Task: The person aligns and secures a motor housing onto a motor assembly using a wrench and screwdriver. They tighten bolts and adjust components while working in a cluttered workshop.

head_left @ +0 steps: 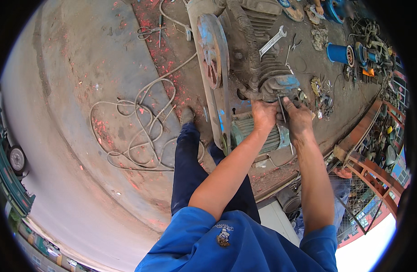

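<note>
A dirty compressor with a finned cylinder [275, 71] stands in front of me, its head end painted partly blue. At that end my left hand [264, 114] is closed, its fingertips hidden against the underside of the casting. Beside it, my right hand [299, 119] pinches a thin, dark metal bar [281, 109] that points up toward the compressor head; its exact kind cannot be made out. A large open-end wrench [273, 41] rests across the fins farther off. Below my hands sits a greenish finned electric motor [244, 130].
A belt-driven pulley wheel [212, 52] stands left of the cylinder. Loose cable [147, 131] lies coiled on the ground at left, with a screwdriver [160, 31] beyond. Pliers [295, 42], a blue spool [337, 53] and scrap parts lie right. A rusty metal frame [371, 167] borders the right.
</note>
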`<state>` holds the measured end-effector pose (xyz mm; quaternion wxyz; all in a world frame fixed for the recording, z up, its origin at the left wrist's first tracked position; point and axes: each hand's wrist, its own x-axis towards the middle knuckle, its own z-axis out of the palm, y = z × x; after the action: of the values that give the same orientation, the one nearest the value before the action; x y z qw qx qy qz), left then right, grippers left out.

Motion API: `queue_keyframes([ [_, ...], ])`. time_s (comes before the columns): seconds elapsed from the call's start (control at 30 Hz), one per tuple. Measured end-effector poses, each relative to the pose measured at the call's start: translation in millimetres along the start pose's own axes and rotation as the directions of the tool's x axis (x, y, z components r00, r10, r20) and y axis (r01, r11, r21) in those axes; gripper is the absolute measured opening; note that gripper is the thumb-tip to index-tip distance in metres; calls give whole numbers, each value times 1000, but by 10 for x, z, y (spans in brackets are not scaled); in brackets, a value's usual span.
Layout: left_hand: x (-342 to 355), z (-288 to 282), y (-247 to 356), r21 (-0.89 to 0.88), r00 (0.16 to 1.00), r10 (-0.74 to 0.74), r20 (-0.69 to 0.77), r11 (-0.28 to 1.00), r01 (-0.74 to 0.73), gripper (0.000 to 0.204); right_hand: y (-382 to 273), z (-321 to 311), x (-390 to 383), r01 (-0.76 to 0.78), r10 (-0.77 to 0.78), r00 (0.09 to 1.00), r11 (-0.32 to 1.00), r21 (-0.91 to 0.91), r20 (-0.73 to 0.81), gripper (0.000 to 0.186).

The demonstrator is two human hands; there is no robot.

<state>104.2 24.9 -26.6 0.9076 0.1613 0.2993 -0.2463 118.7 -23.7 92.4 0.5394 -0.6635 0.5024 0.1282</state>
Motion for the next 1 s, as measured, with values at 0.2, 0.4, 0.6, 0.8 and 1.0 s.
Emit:
queue_keyframes([
  [0.2,49,11,-205,172,913,407,37,897,-407,60,665,-310,-147,270,-239,949,952,140,-204,26],
  [0.4,180,-207,-309,517,889,458,25,755,-403,42,1535,-427,-74,190,-182,980,975,115,-80,22],
  [0.6,10,-90,-276,646,909,416,-8,697,-313,33,1881,-597,7,198,-200,980,975,103,3,25],
  [0.8,-50,39,-311,582,865,502,29,695,-422,35,1401,-396,404,376,-389,921,898,227,11,37],
  [1.0,-30,-25,-267,570,948,304,-92,797,-200,39,1116,-293,575,107,-190,978,799,591,81,35],
])
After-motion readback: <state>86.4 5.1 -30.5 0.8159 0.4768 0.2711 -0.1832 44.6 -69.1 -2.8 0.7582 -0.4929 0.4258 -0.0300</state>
